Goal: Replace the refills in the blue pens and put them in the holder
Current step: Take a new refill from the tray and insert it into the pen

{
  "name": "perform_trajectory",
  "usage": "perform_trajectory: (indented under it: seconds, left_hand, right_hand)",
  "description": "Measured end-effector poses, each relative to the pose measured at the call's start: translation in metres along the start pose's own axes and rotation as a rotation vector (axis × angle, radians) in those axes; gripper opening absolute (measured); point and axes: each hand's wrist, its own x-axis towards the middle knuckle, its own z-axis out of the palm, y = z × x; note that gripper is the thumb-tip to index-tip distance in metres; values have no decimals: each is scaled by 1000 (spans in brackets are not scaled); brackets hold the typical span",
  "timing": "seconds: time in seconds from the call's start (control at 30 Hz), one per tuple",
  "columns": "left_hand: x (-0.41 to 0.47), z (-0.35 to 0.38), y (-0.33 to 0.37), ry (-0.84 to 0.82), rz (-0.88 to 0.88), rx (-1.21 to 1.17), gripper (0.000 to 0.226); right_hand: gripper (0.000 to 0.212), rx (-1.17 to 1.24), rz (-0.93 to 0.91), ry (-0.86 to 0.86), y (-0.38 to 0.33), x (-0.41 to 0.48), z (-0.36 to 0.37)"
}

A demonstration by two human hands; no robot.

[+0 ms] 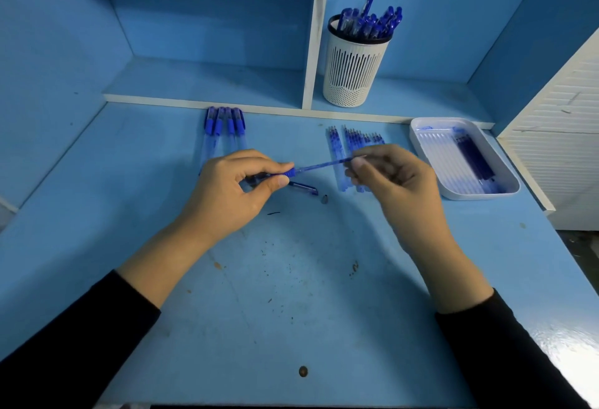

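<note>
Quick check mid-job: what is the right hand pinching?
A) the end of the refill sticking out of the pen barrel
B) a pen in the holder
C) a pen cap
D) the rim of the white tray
A: the right hand pinches the far end of the refill, whose other end sits in the pen barrel that the left hand grips.

Even cool light, edges bowed, right hand (393, 175) blurred.
</note>
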Motion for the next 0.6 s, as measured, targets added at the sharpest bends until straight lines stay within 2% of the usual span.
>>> perform_trajectory:
  seconds: [0.07, 0.23, 0.37, 0.6]
  left_hand:
    - [0, 1, -1, 26, 1, 18, 16]
    - [-4, 11, 1, 60, -15, 14, 17]
    - [-6, 20, 8, 73, -12, -26, 18]
    - [-8, 21, 12, 86, -78, -71, 18]
  right_hand:
    - [11, 113, 8, 76, -2, 2, -4]
    - [28, 209, -67, 180, -4, -2, 4]
    - [19, 171, -141, 274, -5, -5, 15]
    - [18, 351, 3, 362, -8, 1, 16]
